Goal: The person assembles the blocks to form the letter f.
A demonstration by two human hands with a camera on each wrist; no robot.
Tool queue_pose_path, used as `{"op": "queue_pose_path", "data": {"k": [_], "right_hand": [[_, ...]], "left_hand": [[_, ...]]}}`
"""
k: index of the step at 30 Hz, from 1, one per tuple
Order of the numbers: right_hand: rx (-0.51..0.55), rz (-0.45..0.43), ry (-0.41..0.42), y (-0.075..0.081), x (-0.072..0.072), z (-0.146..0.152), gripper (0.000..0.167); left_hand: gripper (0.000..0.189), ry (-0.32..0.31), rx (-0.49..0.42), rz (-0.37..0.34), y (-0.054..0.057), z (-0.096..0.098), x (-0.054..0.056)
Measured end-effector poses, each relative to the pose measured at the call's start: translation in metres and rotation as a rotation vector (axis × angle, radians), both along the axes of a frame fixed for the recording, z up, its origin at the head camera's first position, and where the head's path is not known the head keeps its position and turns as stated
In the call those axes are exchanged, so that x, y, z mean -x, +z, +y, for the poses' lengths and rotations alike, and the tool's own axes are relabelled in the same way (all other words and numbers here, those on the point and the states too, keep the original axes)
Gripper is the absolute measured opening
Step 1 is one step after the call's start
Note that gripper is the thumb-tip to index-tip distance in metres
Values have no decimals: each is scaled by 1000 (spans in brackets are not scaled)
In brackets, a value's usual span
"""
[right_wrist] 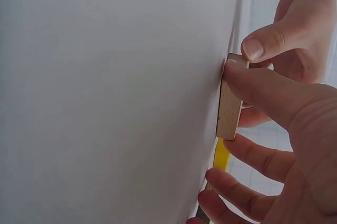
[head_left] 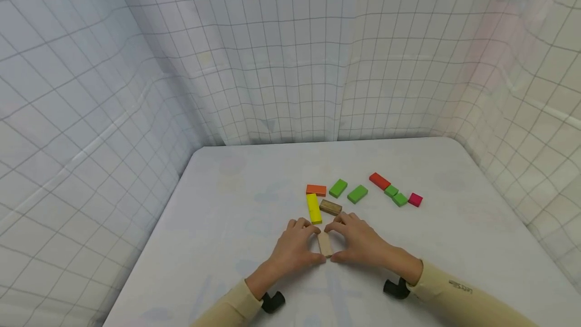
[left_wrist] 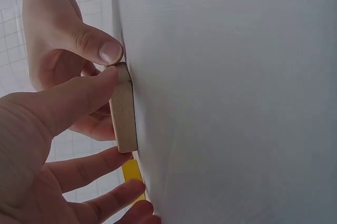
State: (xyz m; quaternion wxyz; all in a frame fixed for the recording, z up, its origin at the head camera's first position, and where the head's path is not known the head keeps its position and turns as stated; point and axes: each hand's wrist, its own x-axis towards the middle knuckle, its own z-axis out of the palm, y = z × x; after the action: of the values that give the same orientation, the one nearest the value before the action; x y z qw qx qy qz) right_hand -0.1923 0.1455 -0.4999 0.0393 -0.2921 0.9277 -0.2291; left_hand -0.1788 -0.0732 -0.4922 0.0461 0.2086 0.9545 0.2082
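A pale, plain wooden block lies flat on the white table, pointing away from the body. Both hands frame it, my left hand on one side and my right hand on the other. Each pinches it lengthwise, thumb at the near end and index finger at the far end. In the left wrist view the two thumbs meet at one end of the wooden block. The other fingers spread loosely. Just beyond the fingertips lie a yellow block and a dark brown wooden block.
Farther back on the table are an orange block and two green blocks, one left of the other. To their right lie a red block, small green pieces and a crimson cube. Gridded white curtains surround the table.
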Motion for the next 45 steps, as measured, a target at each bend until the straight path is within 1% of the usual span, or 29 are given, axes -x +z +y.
{"op": "queue_pose_path", "data": {"k": [4,10,14,19,25,28,30,34,38,41,45], "right_hand": [[4,5,-13,0,-2,3,57],[3,-4,-50,1,-6,9,55],[-5,-1,-71,1,-8,12,55],[-14,7,-77,1,-11,13,54],[-15,44,-72,-1,-12,14,55],[-14,57,-71,-2,-13,13,55],[-13,63,-67,-1,-13,13,56],[-12,66,-58,-1,-13,14,55],[-16,62,-60,0,-12,13,55],[-22,54,-61,-1,-13,13,55],[-25,52,-62,-1,-14,13,56]], "left_hand": [[60,-12,-4,-17,1,2,2],[58,-52,6,-21,0,7,6],[56,-70,9,-19,1,10,6],[56,-78,16,-7,1,12,4],[57,-79,20,2,-1,12,3],[58,-80,25,-7,0,12,5],[58,-77,14,-23,2,11,6],[56,-51,-36,-37,8,6,13],[55,-8,-71,-10,15,-2,26],[56,27,-81,0,16,-10,36],[59,61,-103,-15,16,-18,47]]}}
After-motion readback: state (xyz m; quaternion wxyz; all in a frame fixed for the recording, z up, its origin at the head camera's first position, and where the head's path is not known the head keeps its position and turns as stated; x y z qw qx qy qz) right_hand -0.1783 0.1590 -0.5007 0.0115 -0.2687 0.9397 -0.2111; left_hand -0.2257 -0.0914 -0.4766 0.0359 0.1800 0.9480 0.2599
